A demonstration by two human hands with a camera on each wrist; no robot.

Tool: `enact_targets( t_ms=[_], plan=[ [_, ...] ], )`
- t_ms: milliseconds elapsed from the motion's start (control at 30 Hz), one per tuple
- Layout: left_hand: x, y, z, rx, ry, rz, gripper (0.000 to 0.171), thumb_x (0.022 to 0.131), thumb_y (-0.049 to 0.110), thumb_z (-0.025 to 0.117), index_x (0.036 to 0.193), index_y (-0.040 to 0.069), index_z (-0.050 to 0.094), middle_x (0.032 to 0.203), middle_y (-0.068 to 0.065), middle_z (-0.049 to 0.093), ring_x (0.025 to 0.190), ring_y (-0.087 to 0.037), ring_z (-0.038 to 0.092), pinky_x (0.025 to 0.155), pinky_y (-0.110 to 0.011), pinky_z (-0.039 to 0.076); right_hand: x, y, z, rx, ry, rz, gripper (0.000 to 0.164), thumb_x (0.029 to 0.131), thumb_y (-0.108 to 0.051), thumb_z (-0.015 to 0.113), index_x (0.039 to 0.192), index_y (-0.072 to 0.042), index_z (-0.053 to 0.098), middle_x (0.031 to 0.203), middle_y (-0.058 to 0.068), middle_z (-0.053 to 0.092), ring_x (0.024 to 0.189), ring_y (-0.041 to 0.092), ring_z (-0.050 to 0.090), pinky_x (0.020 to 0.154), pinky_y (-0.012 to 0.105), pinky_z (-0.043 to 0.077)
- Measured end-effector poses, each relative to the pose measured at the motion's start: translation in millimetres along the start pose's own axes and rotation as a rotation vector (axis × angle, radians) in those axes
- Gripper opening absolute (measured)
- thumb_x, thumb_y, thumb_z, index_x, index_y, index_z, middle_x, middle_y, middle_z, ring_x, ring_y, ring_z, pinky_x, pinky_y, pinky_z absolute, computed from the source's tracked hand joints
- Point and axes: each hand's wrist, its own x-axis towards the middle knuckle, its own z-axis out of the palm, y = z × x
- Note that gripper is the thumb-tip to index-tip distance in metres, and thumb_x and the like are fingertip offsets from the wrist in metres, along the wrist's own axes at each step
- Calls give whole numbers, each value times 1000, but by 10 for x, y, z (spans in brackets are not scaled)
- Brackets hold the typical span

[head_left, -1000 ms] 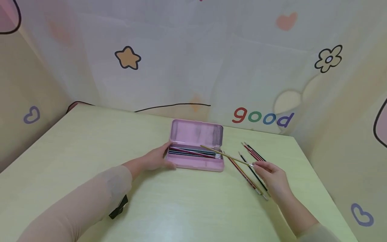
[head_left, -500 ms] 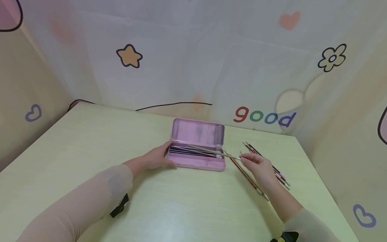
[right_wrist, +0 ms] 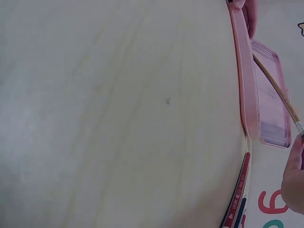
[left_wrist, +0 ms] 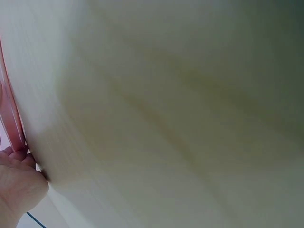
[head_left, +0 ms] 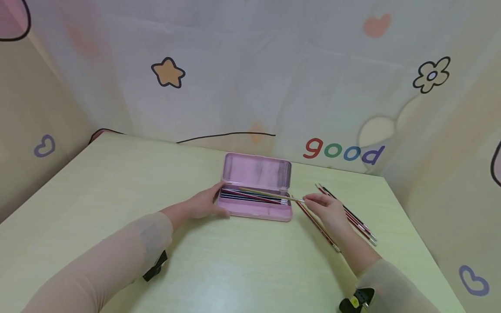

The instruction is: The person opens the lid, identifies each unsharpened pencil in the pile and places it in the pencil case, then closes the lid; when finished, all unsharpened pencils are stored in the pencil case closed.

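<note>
A pink pencil case stands with its lid up near the back edge of the table. Several dark and red pencils lie in its tray. My left hand grips the case's left end, thumb at the front; the left wrist view catches that hand beside the pink wall of the case. Between thumb and fingers of my right hand, a yellow pencil is pinched by its eraser end. Its sharpened end points left over the tray; the right wrist view shows the pencil slanting across the open lid.
Right of the case, a red pencil lies slanted on the table, partly beneath my right hand. Farther right is a bunch of red and black pencils. A printed cloth hangs right behind the table.
My right hand has moved left with the yellow pencil, bringing it farther over the tray and more in line with the pencils there. The left hand keeps its hold on the case.
</note>
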Motion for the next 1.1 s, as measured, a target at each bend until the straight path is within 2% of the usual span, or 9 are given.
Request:
enact_targets(
  t_ms=[133, 333, 600, 833, 1100],
  plan=[
    [-14, -5, -5, -3, 4, 5, 105, 75, 39, 77, 150, 8, 11, 150, -18, 24, 137, -34, 23, 111, -46, 18, 50, -19, 59, -25, -8, -8, 40, 86, -27, 68, 116, -1, 62, 112, 9, 62, 103, 21, 57, 89, 28, 48],
    [-16, -7, -9, -4, 4, 3, 105, 75, 39, 77, 150, 8, 10, 151, -17, 23, 137, -33, 21, 111, -46, 17, 99, -34, 154, -103, -14, -26, 39, 85, -32, 69, 114, -7, 66, 112, 6, 64, 96, 16, 57, 80, 23, 49],
    [-19, 0, -15, -3, -10, 3, 106, 74, 40, 77, 150, 9, 10, 151, -16, 23, 137, -32, 21, 111, -46, 17, 158, -46, 247, -95, -23, -30, 33, 89, -22, 65, 116, -4, 64, 115, 9, 63, 94, 13, 56, 77, 19, 49],
    [-39, 24, -22, -21, -5, 6, 103, 76, 36, 77, 150, 8, 11, 150, -18, 24, 137, -34, 21, 111, -47, 16, 251, -55, 337, -75, -13, -33, 29, 91, -11, 61, 116, 2, 62, 113, 14, 63, 94, 14, 56, 80, 20, 48],
    [-51, 36, -27, -25, 2, 15, 102, 76, 34, 77, 149, 6, 12, 150, -19, 25, 137, -34, 22, 111, -46, 17, 302, -62, 415, -34, -21, -30, 28, 92, -4, 57, 118, 6, 58, 117, 19, 61, 103, 21, 56, 90, 29, 47]
  ],
)
